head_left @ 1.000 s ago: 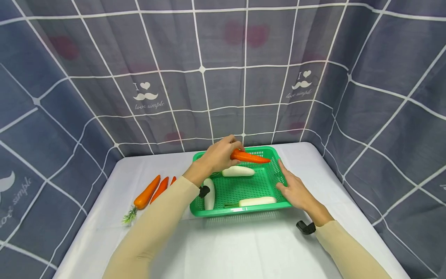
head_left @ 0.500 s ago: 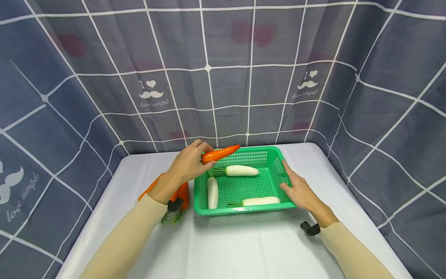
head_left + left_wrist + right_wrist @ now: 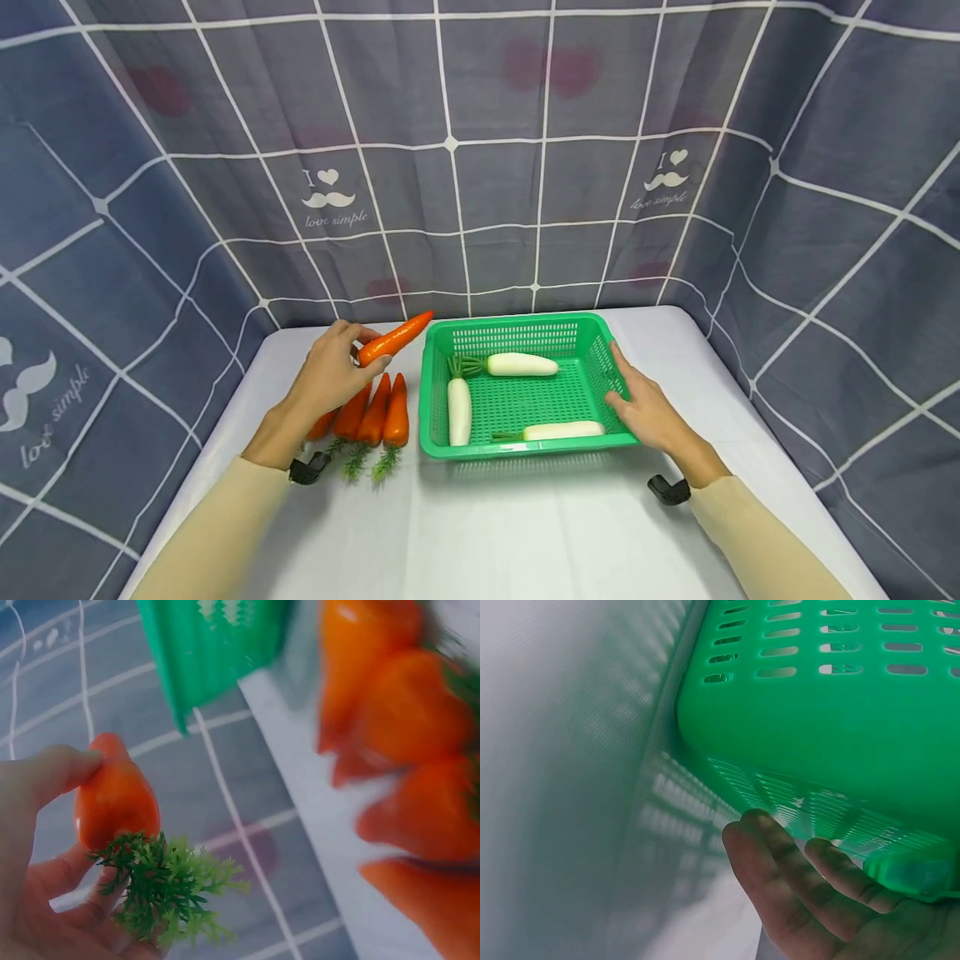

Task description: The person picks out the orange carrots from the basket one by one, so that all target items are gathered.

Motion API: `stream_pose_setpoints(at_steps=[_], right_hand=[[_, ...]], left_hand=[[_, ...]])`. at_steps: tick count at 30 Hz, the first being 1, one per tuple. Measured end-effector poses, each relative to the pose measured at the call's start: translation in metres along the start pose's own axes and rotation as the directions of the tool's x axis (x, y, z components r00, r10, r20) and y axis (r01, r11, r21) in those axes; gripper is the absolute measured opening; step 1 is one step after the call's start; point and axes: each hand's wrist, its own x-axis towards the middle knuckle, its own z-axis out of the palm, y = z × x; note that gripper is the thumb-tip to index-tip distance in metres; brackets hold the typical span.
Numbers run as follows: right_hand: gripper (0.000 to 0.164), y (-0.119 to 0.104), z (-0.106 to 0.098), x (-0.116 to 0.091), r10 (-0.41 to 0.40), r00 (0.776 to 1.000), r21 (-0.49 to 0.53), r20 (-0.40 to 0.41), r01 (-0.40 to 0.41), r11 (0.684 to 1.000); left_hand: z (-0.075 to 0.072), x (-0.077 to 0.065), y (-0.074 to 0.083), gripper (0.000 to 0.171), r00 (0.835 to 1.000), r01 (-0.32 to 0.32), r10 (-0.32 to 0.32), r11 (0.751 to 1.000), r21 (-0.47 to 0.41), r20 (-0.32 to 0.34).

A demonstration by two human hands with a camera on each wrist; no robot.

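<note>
My left hand (image 3: 322, 375) holds an orange carrot (image 3: 397, 337) in the air left of the basket, its tip pointing up and right. In the left wrist view, the thumb presses the carrot's side and green leaves (image 3: 172, 889) hang from its thick end. The green plastic basket (image 3: 517, 450) contains three white radishes: one at the back (image 3: 521, 364), one along the left side (image 3: 460, 412) and one at the front (image 3: 564, 430). My right hand (image 3: 648, 408) grips the basket's right side, thumb over the rim; its fingers (image 3: 817, 885) lie against the outside.
Several carrots (image 3: 396, 412) with leafy tops lie in a row on the white tablecloth (image 3: 510, 533), left of the basket and partly behind the left wrist. Grey checked curtains (image 3: 487, 192) enclose the table at the back and sides.
My left hand has carried the carrot left, from above the basket to over the tablecloth near the other carrots. The right hand stays at the basket's right side; the radishes lie as before.
</note>
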Motion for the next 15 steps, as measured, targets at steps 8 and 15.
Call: stream_pose_setpoints(at_steps=[8, 15], right_hand=[[0.092, -0.002, 0.000, 0.001, -0.008, 1.000, 0.001, 0.006, 0.008, 1.000], [0.092, -0.002, -0.002, -0.001, -0.005, 1.000, 0.002, 0.007, 0.005, 1.000]], left_hand=[[-0.006, -0.023, -0.051, 0.050, 0.990, 0.141, -0.141, 0.990, -0.006, 0.002], [-0.007, -0.038, -0.078, 0.050, 0.975, 0.220, -0.220, 0.975, -0.004, -0.020]])
